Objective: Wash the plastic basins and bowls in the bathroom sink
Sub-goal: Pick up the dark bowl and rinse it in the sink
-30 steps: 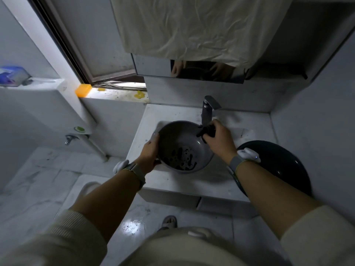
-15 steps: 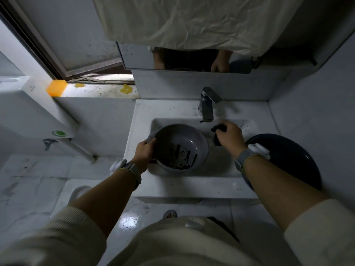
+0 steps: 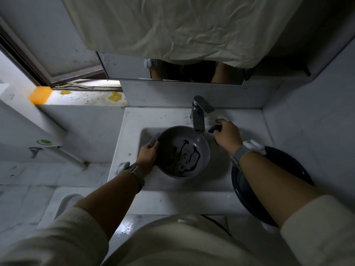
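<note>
Bowl (image 3: pixel 183 152) in sink (image 3: pixel 132 120): left hand (image 3: pixel 148 155) grips its rim; right hand (image 3: pixel 227 136) clutches a dark scrubber (image 3: pixel 213 128) beside it.

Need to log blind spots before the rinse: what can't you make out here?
Head view only:
- Dark object in the right hand: mostly wrapped by fingers, identity unclear.
- Dark basin: crossed by the right forearm, inside too dim.
- Sink drain: hidden under the grey bowl held by the left hand.
- Water at the faucet: none discernible.
</note>
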Available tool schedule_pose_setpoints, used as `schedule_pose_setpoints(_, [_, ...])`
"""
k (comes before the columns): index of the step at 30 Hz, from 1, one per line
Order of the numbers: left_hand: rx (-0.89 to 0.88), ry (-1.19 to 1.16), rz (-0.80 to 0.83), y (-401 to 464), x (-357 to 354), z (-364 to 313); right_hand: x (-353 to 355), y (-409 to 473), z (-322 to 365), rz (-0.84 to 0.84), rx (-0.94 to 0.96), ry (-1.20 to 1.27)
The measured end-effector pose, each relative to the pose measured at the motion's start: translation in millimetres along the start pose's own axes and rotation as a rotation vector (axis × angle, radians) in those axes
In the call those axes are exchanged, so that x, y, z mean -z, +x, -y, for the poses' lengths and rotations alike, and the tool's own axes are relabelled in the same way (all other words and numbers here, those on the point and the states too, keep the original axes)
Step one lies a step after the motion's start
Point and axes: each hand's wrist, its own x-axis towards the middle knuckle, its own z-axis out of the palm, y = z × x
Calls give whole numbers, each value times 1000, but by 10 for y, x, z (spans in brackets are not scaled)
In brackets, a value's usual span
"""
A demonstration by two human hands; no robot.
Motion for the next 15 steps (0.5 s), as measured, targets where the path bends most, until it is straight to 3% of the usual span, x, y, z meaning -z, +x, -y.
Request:
schedule_pose_setpoints(8, [127,-144,121,82,-195,31,-64,415,35,48,63,-30])
schedule_pose_setpoints(15, [95,-115,142,197,-229,35,-95,484,-26,-24,138,-9])
